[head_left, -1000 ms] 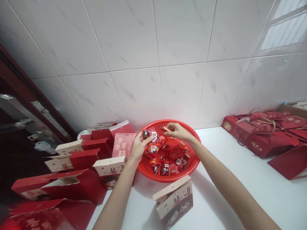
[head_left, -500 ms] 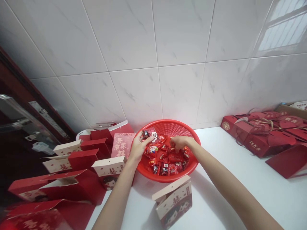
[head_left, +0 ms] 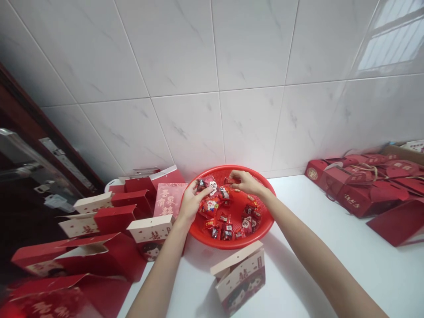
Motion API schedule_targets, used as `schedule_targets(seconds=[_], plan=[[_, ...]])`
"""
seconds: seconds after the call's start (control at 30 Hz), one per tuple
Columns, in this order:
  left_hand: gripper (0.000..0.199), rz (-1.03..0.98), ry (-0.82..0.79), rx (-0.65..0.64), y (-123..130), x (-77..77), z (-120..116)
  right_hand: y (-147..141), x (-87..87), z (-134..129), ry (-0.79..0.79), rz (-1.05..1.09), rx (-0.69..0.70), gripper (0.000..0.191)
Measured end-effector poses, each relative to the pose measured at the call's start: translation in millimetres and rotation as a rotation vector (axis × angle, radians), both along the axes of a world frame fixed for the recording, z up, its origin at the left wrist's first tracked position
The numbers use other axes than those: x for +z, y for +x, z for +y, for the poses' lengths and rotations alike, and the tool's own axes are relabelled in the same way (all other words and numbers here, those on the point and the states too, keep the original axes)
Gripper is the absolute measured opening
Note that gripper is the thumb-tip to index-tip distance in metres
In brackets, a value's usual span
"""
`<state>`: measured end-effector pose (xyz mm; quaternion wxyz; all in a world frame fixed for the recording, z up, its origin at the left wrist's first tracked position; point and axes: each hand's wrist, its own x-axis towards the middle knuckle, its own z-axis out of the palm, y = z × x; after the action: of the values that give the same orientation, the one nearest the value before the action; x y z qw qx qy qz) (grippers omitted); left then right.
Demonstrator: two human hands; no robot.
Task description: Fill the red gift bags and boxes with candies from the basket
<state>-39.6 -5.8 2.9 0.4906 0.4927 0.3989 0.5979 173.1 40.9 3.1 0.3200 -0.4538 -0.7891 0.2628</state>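
Observation:
A red plastic basket [head_left: 191,230] with a mesh wall stands against the tiled wall, and wrapped candies [head_left: 227,230] lie loosely in it. My left hand [head_left: 192,201] is at the basket's left side, fingers closed on several wrapped candies [head_left: 209,186] with pink, red and dark wrappers. Over the far right part of the basket, my right hand [head_left: 245,182] pinches a small red wrapped candy [head_left: 231,180] by its end. In front of the basket stands a cream and red paper gift box [head_left: 243,280], its top flap raised.
Several red and cream gift boxes [head_left: 124,213] stand in rows at the left, beside a dark door [head_left: 20,194] with a metal handle. Folded red boxes [head_left: 367,187] with cord lie at the right on the white table [head_left: 298,234].
My right hand has lifted from the candies towards the back of the basket with a red candy. The candies shifted, baring the basket's middle. My left hand stays put.

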Motion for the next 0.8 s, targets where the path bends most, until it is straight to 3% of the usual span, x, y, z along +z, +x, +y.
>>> schedule_targets(seconds=[0.2,0.5,0.8], plan=[[0.047,0.004,0.005,-0.011,-0.4,0.0,-0.1,3.7,-3.9,2.0,-0.088,-0.135,0.001,0.020],[0.048,-0.002,-0.009,-0.011,2.8,4.5,-4.6,12.8,-20.1,7.0,-0.440,-0.492,0.072,0.025],[0.044,0.015,-0.007,-0.006,0.5,1.9,-3.4,10.0,-25.9,11.6,-0.537,-0.515,0.094,0.039]])
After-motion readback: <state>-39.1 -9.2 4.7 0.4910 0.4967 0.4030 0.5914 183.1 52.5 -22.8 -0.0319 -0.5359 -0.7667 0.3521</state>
